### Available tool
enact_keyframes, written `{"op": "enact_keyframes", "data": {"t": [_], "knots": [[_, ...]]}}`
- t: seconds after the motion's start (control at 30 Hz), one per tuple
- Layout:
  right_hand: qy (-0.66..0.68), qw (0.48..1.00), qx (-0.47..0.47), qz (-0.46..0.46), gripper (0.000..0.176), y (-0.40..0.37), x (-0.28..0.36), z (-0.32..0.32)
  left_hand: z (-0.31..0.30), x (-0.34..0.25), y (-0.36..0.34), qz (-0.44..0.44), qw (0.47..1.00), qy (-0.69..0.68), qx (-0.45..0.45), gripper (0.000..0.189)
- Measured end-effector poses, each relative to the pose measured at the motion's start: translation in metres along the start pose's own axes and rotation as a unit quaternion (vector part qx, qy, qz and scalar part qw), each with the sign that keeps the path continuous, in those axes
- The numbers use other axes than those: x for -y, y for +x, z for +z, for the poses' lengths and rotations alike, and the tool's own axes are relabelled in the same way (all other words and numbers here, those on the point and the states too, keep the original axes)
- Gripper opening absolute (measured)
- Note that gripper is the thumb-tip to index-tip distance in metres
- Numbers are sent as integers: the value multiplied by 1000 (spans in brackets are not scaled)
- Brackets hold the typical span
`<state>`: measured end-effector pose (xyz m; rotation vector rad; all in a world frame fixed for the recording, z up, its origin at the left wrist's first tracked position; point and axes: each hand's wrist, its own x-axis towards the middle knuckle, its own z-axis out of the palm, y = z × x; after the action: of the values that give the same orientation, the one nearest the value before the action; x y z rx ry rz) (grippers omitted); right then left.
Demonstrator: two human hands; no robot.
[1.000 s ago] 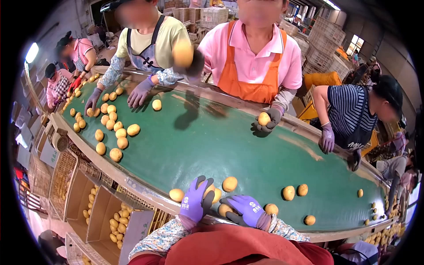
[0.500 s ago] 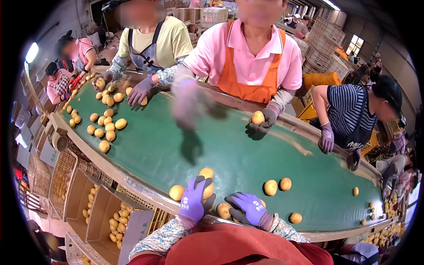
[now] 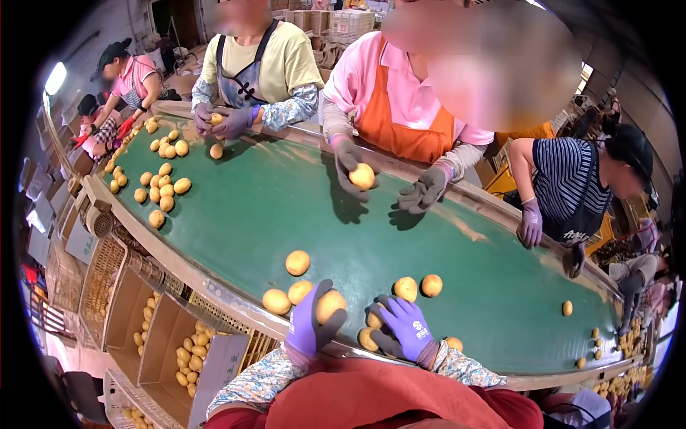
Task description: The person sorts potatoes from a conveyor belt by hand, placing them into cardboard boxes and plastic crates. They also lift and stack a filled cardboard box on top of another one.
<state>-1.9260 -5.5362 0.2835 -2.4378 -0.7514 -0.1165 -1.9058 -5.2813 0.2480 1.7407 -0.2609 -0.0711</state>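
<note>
In the head view, my left hand (image 3: 311, 323), in a purple and grey glove, has its fingers curled round a yellow potato (image 3: 330, 307) at the belt's near edge. More potatoes (image 3: 276, 302) lie just left of and beyond it. My right hand (image 3: 406, 330), gloved alike, bends over a potato (image 3: 375, 315), with its fingers and thumb on either side. Another potato (image 3: 368, 339) sits under that hand's left side. Beyond my right hand rest two potatoes (image 3: 406, 289) close together, and one more (image 3: 454, 344) peeks out by my right wrist.
A green conveyor belt (image 3: 286, 207) runs across. Opposite, a co-worker in an orange apron (image 3: 400, 118) holds a potato (image 3: 361, 176); another in a yellow shirt (image 3: 293, 71) handles potatoes. Potatoes cluster at the far left (image 3: 166, 189). Cardboard boxes (image 3: 161, 357) of potatoes stand below left.
Potatoes on the belt near my hands have shifted left. My left hand has turned, with a potato in its grasp. The orange-aproned co-worker's potato is now in the other hand.
</note>
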Motion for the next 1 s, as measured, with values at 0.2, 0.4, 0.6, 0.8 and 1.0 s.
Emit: {"op": "enact_keyframes", "data": {"t": [0.2, 0.4, 0.6, 0.8, 1.0], "knots": [[248, 934, -38, 254, 44, -27, -26, -6, -16, -5, 24, 48, 994, -61, -76, 45], [323, 877, -152, 321, 42, -30, -52, -9, -76, -13, 9, -64, 938, -321, -115, 46], [287, 893, -150, 313, 36, 6, -30, -8, -96, -14, -11, -98, 762, -637, -66, 64], [76, 985, -141, 62, 46, 69, -23, 13, -71, -33, -18, 21, 978, -65, -196, 39], [-172, 985, 13, 18, 61, 116, -13, 60, -66, -24, -35, -91, 785, -612, -40, 35]]}}
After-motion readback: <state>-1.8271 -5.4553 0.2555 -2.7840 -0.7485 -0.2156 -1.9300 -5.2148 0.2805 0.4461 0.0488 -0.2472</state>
